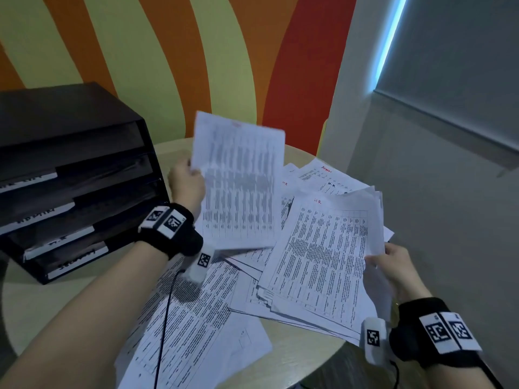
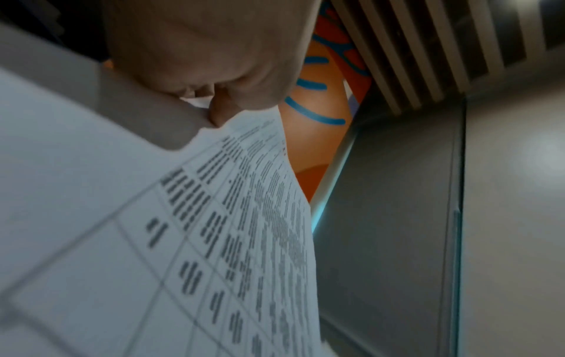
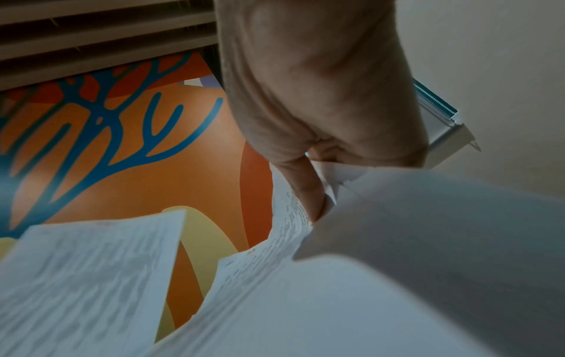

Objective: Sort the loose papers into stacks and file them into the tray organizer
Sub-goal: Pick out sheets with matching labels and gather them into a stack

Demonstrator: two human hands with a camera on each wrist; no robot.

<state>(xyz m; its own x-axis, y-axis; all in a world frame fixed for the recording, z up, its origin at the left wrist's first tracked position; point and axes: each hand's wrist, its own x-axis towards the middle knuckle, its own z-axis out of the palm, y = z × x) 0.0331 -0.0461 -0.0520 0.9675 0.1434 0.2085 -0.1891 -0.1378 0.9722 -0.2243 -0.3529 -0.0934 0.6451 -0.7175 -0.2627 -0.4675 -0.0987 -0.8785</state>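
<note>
I see my left hand (image 1: 187,183) raised over the table (image 1: 303,357), pinching one printed sheet (image 1: 238,181) by its left edge, just right of the tray organizer (image 1: 70,175). My right hand (image 1: 398,272) sits lower, thumb and fingers gripping a stack of papers (image 1: 323,259) by its right edge above the loose papers (image 1: 196,327) spread on the table.

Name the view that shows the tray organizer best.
The head view: the tray organizer stands whole at the table's left, its labelled tiers facing the camera. Neither wrist view shows it; held papers, hands and walls fill them.
</note>
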